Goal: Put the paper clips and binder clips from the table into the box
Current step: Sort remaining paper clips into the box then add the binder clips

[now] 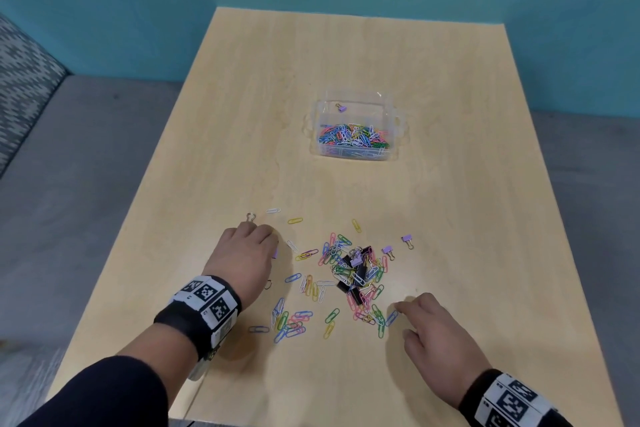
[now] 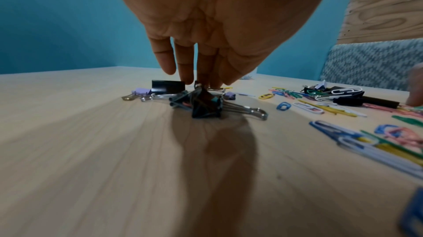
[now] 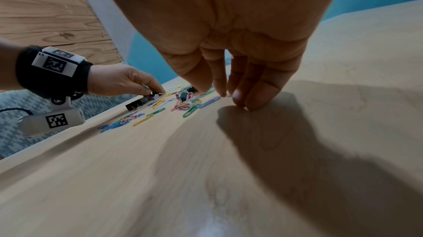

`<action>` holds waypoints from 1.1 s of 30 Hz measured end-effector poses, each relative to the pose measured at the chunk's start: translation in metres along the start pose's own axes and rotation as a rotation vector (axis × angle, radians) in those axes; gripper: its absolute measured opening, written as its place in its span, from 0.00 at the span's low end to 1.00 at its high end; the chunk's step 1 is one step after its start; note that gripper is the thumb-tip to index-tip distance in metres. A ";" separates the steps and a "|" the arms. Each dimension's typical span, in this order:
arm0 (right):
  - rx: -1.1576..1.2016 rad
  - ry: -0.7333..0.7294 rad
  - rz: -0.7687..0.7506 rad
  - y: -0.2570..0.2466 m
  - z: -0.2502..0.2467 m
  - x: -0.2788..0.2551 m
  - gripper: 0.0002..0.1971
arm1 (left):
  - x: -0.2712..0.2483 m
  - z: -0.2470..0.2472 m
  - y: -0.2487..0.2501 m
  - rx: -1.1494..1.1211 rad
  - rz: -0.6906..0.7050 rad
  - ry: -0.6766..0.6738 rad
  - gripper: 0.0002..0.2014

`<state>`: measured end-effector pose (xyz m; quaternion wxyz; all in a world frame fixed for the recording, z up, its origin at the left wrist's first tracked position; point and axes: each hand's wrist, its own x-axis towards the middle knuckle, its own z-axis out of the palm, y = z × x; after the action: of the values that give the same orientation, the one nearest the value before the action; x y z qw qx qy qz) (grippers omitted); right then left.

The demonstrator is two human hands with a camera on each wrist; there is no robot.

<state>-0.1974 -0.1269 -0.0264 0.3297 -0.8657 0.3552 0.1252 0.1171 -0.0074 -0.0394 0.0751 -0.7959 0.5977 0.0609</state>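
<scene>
The left hand [image 1: 244, 251] reaches down at about 9 o'clock of the clip pile, fingertips [image 2: 190, 78] on a cluster of binder clips [image 2: 201, 101]; whether it grips one I cannot tell. The right hand [image 1: 436, 340], at 5 o'clock of the pile, holds nothing, its loosely bent fingers [image 3: 256, 96] touching the counter [image 1: 346, 55] beside a blue paper clip [image 1: 392, 317]. Loose paper clips [image 1: 346, 270] lie near. The clear box [image 1: 356, 126], at 12 o'clock, is well apart and holds many clips.

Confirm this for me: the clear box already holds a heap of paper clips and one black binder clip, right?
Not quite. The head view shows the binder clip in the clear box is purple, not black. The heap of paper clips is there as you say.
</scene>
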 end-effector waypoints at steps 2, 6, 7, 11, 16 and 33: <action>0.000 0.002 -0.001 0.000 0.000 0.000 0.23 | 0.000 -0.001 0.001 0.033 0.000 -0.037 0.16; -0.004 -0.002 -0.006 0.001 0.001 0.000 0.23 | 0.001 -0.006 0.005 0.103 0.025 -0.090 0.17; -0.007 -0.002 -0.006 0.001 0.001 0.000 0.23 | 0.001 -0.007 0.007 0.101 0.030 -0.095 0.16; -0.011 0.000 -0.001 0.000 0.000 0.000 0.23 | 0.010 -0.011 0.007 0.028 -0.010 -0.129 0.28; -0.017 -0.003 0.003 0.000 0.001 0.000 0.23 | 0.028 -0.022 0.015 0.134 -0.044 -0.244 0.34; -0.006 -0.023 0.014 0.000 0.000 0.000 0.24 | 0.016 -0.002 0.071 -0.057 -0.180 -0.169 0.35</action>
<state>-0.1975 -0.1270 -0.0259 0.3301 -0.8627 0.3571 0.1387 0.0530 -0.0420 -0.0436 0.1078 -0.8401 0.5134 0.1376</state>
